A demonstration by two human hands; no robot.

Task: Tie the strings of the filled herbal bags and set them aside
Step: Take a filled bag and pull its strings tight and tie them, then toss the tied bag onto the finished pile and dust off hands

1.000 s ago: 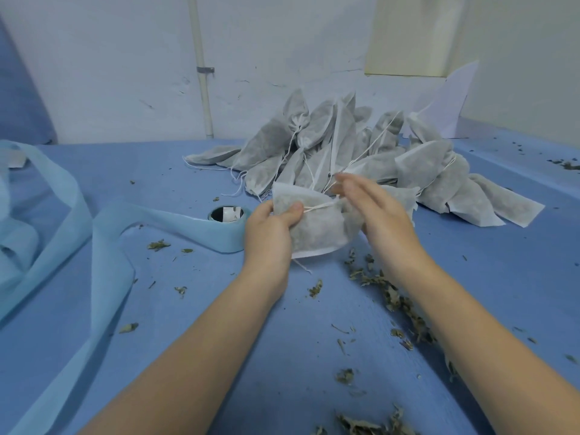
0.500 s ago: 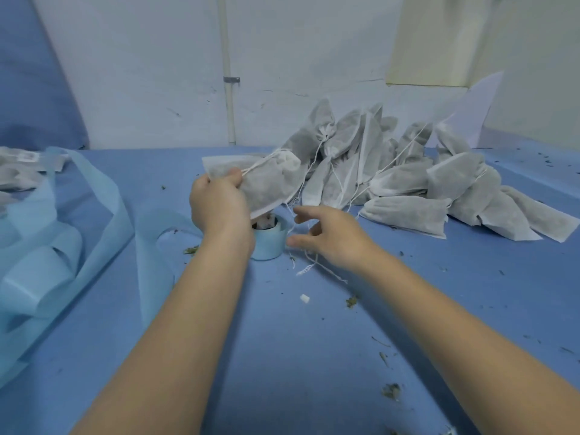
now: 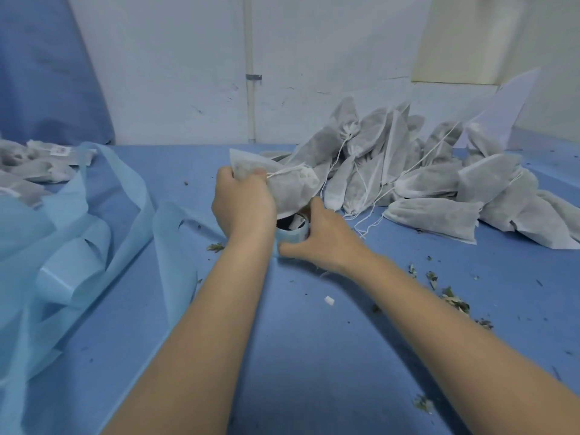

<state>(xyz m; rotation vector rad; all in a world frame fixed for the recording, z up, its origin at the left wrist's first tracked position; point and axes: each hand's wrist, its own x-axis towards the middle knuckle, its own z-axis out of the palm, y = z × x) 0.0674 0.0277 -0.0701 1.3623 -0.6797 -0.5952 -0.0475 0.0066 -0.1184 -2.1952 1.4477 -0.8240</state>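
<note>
My left hand (image 3: 243,204) grips a filled grey herbal bag (image 3: 287,189) near its neck, where a white drawstring crosses it, and holds it just above the table. Below the bag, my right hand (image 3: 320,238) grasps a small roll of light blue tape (image 3: 292,236) standing on the blue table, fingers curled round its side. A pile of filled bags (image 3: 417,177) with loose white strings lies behind and to the right.
Loops of light blue fabric strip (image 3: 72,233) sprawl over the left of the table (image 3: 314,356). More bags (image 3: 28,166) lie at the far left. Dried herb bits (image 3: 452,299) are scattered on the right. A white wall with a pipe (image 3: 250,70) stands behind.
My left hand carried the bag leftwards, away from the pile and over the tape roll. My right hand let go of the bag, dropped to the table and took hold of the roll.
</note>
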